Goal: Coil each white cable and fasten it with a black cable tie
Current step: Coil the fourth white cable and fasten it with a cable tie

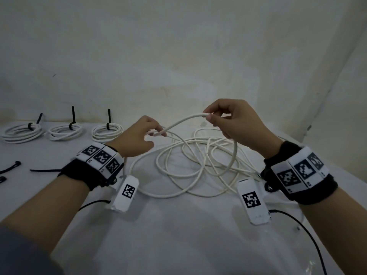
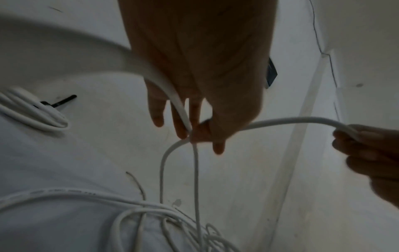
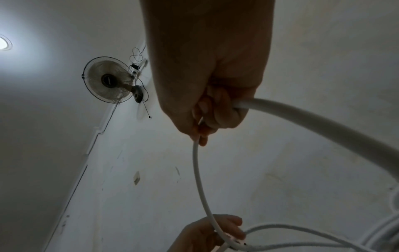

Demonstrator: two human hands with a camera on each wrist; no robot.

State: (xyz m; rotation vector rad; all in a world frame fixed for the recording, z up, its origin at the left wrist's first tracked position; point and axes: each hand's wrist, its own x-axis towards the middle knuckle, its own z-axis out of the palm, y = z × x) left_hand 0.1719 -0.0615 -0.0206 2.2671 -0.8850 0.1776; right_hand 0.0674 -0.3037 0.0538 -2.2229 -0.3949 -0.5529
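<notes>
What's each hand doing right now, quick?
Left hand: fingers pinch the loose white cable near its end.
Right hand: fingers curled round the same cable, farther along.

Head view looks down on the white table (image 1: 178, 235); both wrist views sit close, tilted upward, sharing the thin white cable (image 2: 280, 121).

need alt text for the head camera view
Two hands, left hand and right hand, pinch a span of loose white cable above its tangle on a white table. Three tied coils sit at far left.
</notes>
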